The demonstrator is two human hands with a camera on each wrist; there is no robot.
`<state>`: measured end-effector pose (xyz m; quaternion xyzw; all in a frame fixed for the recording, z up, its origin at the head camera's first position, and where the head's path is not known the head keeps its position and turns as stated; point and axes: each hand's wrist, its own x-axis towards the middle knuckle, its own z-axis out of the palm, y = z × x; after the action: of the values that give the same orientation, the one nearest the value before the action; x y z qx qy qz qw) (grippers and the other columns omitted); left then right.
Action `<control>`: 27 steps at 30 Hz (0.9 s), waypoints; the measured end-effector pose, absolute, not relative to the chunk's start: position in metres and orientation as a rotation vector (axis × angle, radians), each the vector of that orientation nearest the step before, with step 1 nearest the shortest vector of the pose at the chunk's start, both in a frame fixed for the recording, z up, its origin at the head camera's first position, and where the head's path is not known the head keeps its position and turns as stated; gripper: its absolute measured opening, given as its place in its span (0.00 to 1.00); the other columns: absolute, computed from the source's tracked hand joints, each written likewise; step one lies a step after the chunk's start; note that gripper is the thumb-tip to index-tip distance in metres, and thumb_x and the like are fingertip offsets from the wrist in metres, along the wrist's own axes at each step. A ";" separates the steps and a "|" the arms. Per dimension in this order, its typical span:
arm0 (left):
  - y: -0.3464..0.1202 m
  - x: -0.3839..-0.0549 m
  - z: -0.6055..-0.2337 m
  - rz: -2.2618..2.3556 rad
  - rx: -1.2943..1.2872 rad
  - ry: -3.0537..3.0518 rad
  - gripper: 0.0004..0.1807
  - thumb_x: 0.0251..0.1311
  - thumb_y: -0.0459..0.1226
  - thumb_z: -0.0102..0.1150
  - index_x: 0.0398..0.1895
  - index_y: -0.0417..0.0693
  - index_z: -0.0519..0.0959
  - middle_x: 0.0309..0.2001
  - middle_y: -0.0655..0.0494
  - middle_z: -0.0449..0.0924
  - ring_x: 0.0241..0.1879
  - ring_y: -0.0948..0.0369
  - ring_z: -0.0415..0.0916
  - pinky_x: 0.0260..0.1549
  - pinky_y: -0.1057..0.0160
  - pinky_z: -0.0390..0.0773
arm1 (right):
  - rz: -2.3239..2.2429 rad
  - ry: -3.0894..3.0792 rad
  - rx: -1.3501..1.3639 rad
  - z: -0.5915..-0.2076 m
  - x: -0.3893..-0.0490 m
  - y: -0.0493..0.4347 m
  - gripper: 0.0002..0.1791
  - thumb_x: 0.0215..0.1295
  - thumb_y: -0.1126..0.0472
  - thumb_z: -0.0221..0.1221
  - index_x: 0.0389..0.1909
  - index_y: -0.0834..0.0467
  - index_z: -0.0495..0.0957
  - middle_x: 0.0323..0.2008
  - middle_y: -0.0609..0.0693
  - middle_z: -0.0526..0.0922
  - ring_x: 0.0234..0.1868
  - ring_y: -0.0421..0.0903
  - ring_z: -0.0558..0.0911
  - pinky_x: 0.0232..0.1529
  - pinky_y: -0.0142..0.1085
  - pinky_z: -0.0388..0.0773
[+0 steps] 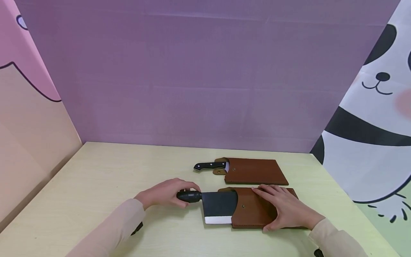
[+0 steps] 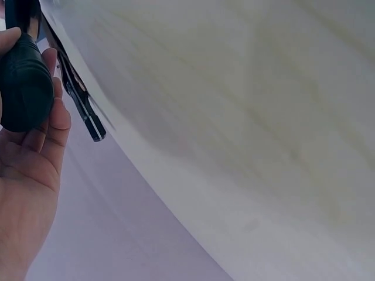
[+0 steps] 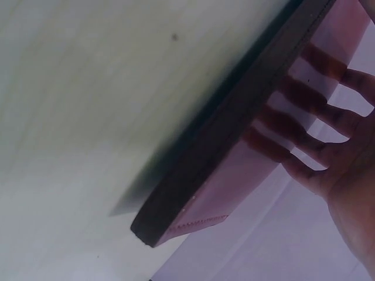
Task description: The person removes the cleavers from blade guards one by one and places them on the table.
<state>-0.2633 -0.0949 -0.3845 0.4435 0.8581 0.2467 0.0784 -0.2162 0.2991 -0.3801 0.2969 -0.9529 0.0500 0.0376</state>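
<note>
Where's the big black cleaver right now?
In the head view, the cleaver is low near the middle, its handle in the left hand, its blade partly inside the nearer brown sheath.

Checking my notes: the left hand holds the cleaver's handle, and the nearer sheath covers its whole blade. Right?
Not quite: the head view shows much of the blade outside the nearer sheath. The left hand does hold the cleaver's handle.

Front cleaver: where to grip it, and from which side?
Probably best by its rounded black handle, coming from the left, where the left hand holds it. The handle sticks out to the left, beyond the bare blade, whose bright edge points to the near side; the blade's right end is inside the brown sheath, which the right hand rests on.
</note>
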 end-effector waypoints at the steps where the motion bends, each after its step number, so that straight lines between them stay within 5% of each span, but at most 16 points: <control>1: -0.095 -0.263 -0.384 0.739 1.326 2.571 0.25 0.50 0.40 0.61 0.53 0.69 0.70 0.43 0.69 0.76 0.39 0.69 0.71 0.46 0.66 0.70 | 0.153 -2.923 0.909 -0.380 -0.216 0.299 0.60 0.27 0.22 0.61 0.67 0.45 0.59 0.63 0.54 0.65 0.61 0.59 0.64 0.53 0.63 0.61; 27: -0.108 -0.263 -0.386 0.766 1.319 2.576 0.26 0.49 0.38 0.61 0.53 0.69 0.70 0.42 0.69 0.76 0.38 0.70 0.71 0.45 0.66 0.71 | 0.147 -2.942 0.863 -0.381 -0.215 0.305 0.61 0.25 0.21 0.60 0.66 0.45 0.60 0.63 0.56 0.65 0.61 0.62 0.64 0.52 0.64 0.61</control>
<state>-0.2628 -0.1083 -0.3862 0.4394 0.8581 0.2552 0.0738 -0.2149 0.3052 -0.3805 0.2810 -0.9578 0.0478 0.0362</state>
